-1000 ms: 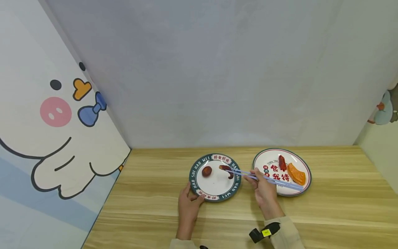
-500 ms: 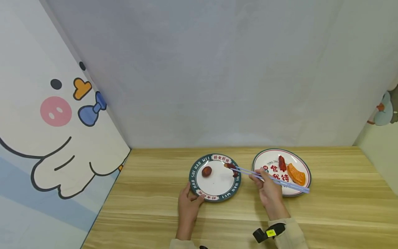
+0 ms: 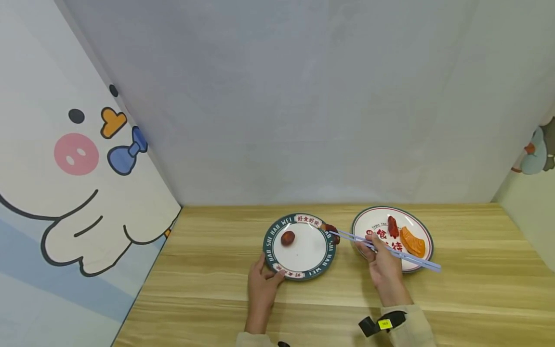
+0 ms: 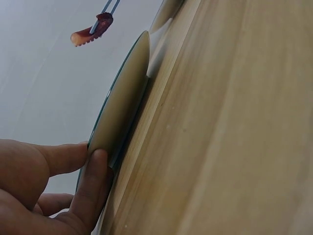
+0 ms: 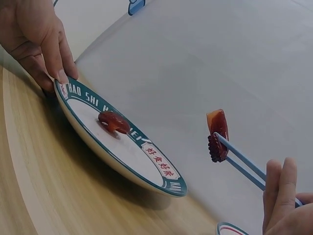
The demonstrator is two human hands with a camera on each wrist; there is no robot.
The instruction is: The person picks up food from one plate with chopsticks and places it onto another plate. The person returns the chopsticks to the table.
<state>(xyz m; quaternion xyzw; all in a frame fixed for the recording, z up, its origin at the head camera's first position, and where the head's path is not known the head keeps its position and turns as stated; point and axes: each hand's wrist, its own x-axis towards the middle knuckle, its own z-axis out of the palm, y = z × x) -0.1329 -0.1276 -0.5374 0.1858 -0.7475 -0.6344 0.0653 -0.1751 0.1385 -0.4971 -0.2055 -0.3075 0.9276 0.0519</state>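
My right hand (image 3: pixel 385 267) holds a pair of pale blue chopsticks (image 5: pixel 247 171). Their tips pinch a dark red, curled octopus tentacle (image 5: pixel 218 134) with suckers and a paler end. In the right wrist view the tentacle hangs in the air, apart from the green-rimmed plate (image 3: pixel 270 241); from the head it appears over that plate's right rim. A small round reddish-brown food piece (image 3: pixel 287 238) lies on this plate. With thumb on the rim and fingers against the outside, my left hand (image 3: pixel 262 286) pinches the plate's near left edge (image 4: pixel 105 132).
A second plate (image 3: pixel 366 223) with white middle and red lettering stands to the right, partly under my right hand. On it lie a red food piece (image 3: pixel 393 225) and an orange salmon slice (image 3: pixel 412 242). A pale wall (image 3: pixel 338 120) rises behind the wooden table (image 3: pixel 208 270).
My right hand, with the chopsticks and tentacle, has moved rightward, carrying the tentacle from over the green-rimmed plate's middle to its right rim. My left hand stays on the plate.
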